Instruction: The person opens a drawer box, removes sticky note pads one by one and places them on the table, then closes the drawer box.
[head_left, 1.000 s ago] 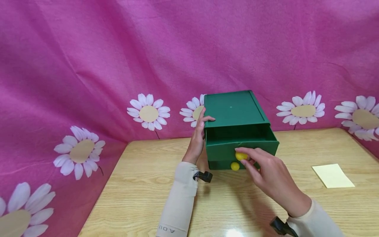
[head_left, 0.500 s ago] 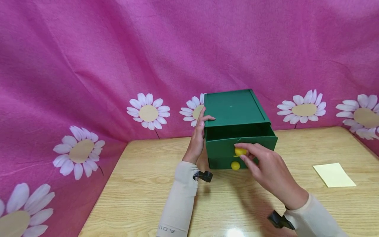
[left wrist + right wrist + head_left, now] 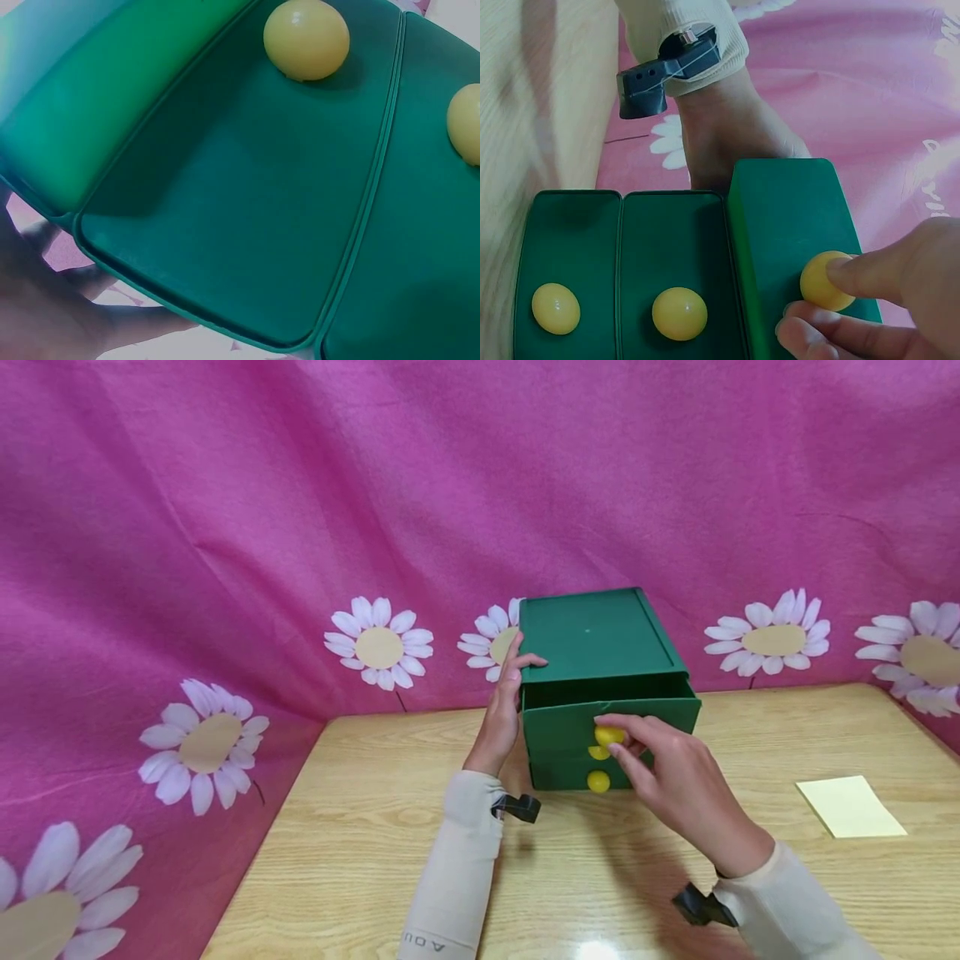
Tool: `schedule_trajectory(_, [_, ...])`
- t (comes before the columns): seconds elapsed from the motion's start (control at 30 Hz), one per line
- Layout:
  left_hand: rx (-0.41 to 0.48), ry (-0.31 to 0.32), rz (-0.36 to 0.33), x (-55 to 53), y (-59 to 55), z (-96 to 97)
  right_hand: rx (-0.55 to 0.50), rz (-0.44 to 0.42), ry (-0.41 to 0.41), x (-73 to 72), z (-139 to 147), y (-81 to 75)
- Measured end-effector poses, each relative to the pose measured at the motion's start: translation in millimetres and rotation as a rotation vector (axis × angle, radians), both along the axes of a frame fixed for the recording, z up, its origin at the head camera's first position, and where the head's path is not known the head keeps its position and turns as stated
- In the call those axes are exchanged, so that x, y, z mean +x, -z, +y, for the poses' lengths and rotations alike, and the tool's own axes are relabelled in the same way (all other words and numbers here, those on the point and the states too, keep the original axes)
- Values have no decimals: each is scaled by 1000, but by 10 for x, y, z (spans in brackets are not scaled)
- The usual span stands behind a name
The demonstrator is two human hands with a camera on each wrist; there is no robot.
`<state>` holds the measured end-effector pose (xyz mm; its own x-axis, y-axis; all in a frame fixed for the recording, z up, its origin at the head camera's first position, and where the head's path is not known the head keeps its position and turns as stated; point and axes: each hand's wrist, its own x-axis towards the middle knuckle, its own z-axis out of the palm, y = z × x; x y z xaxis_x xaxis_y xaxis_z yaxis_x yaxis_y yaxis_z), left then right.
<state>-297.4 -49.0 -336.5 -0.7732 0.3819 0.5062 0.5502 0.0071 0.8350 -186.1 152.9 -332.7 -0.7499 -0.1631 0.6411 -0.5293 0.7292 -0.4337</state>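
A green drawer cabinet (image 3: 600, 631) stands on the table, its top drawer (image 3: 558, 720) pulled partly out. The drawer's inside looks dark, and its contents are hidden. My right hand (image 3: 686, 785) pinches the round yellow knob (image 3: 823, 281) of that drawer between thumb and fingers. Below it, the lower two drawers are closed, with a middle yellow knob (image 3: 679, 313) and a bottom yellow knob (image 3: 556, 308). My left hand (image 3: 498, 722) lies along the cabinet's left side with extended fingers, one digit over the top edge. In the left wrist view its fingers (image 3: 142, 324) show beside the cabinet wall.
A pale yellow pad of paper (image 3: 852, 807) lies on the wooden table (image 3: 360, 827), right of the cabinet. Behind and to the left hangs a pink cloth (image 3: 480, 485) printed with white daisies. Each wrist wears a black camera mount (image 3: 517, 807).
The top drawer has slid inward, away from me, and its opening is narrower. My right hand has moved with its knob, and the middle knob now shows. The left hand keeps its place.
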Motion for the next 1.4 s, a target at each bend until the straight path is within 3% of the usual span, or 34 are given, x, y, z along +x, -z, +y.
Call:
schedule_trajectory(0.4, [-7, 24, -21, 49, -7, 44, -24, -12, 18, -39, 32, 51])
schedule_trajectory(1.07, [12, -2, 2, 37, -54, 22, -82, -33, -3, -161, 7, 96])
schedule_trajectory(1.4, [17, 2, -6, 35, -55, 25, -93, 39, 7, -248, 4, 153])
